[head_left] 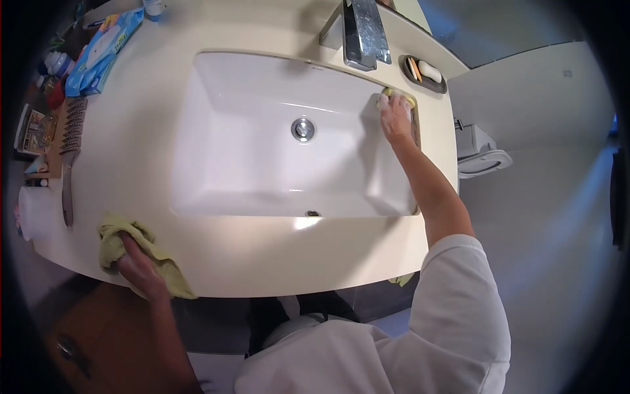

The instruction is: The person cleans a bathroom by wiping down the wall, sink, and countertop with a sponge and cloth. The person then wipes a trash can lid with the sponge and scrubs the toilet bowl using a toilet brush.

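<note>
My right hand (395, 117) is at the far right corner of the white sink (243, 151), its fingers closed over a yellow sponge (411, 100). White foam covers the fingertips, and most of the sponge is hidden beneath them. At the counter's front left, my left hand (136, 264) rests on a crumpled green cloth (172, 274), with some fingers buried in its folds. A metal drain (302, 129) sits in the middle of the basin.
A faucet (365, 39) stands behind the sink, beside a dark soap dish (425, 73). Along the left are a hairbrush (69, 157), a blue wipes pack (105, 52) and several small items. A toilet (482, 161) is beyond the counter's right edge.
</note>
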A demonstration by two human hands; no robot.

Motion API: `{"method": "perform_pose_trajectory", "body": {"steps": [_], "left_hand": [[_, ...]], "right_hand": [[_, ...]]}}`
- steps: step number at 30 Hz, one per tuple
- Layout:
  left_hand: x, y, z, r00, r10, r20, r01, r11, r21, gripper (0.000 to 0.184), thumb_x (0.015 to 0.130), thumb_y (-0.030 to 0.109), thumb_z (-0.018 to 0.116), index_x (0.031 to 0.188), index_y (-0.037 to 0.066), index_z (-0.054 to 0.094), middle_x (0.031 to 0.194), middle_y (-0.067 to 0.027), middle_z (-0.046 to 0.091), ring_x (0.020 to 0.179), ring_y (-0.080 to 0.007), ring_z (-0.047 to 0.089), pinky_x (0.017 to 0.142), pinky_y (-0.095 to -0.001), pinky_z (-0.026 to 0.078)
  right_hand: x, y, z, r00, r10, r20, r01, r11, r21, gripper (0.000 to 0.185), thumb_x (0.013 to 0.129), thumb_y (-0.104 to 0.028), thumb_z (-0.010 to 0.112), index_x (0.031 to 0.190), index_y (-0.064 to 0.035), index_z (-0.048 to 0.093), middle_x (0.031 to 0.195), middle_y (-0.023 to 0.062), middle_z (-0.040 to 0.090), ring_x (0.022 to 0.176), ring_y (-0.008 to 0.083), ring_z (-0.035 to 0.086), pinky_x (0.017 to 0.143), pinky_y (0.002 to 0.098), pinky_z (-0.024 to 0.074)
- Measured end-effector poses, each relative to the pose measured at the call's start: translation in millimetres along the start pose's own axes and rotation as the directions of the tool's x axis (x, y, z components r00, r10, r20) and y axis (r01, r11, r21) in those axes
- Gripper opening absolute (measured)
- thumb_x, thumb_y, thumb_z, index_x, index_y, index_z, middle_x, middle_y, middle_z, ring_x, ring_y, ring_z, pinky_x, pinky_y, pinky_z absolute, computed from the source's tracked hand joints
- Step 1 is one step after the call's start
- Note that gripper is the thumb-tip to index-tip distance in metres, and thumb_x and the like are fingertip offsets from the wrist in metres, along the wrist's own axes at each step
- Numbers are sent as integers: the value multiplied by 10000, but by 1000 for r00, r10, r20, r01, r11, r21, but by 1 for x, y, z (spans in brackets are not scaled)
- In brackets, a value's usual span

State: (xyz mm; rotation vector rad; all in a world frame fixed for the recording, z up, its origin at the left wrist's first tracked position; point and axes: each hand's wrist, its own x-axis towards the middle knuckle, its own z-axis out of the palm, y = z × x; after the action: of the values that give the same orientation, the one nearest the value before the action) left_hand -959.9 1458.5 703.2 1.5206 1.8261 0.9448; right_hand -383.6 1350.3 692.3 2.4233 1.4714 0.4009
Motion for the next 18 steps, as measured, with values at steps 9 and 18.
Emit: {"method": "perform_pose_trajectory", "body": {"steps": [9, 18], "left_hand": [[5, 15, -1, 971, -234, 53, 236, 971, -38, 370, 882, 160, 408, 1185, -54, 412, 831, -187, 560, 695, -275, 548, 649, -355, 418], [1, -14, -8, 941, 315, 123, -338, 877, 342, 403, 909, 236, 375, 1201, -38, 409, 930, -199, 558, 852, -285, 555, 748, -348, 415]], "right_hand": [[-149, 52, 41, 905, -412, 103, 373, 887, 270, 353, 777, -260, 529, 1068, -61, 517, 1058, 166, 510, 938, 363, 490, 832, 449, 401], [-6, -9, 52, 986, -164, -15, 159, 932, 324, 129, 776, -9, 471, 846, 8, 578, 794, 205, 557, 768, 350, 538, 696, 380, 448]]}}
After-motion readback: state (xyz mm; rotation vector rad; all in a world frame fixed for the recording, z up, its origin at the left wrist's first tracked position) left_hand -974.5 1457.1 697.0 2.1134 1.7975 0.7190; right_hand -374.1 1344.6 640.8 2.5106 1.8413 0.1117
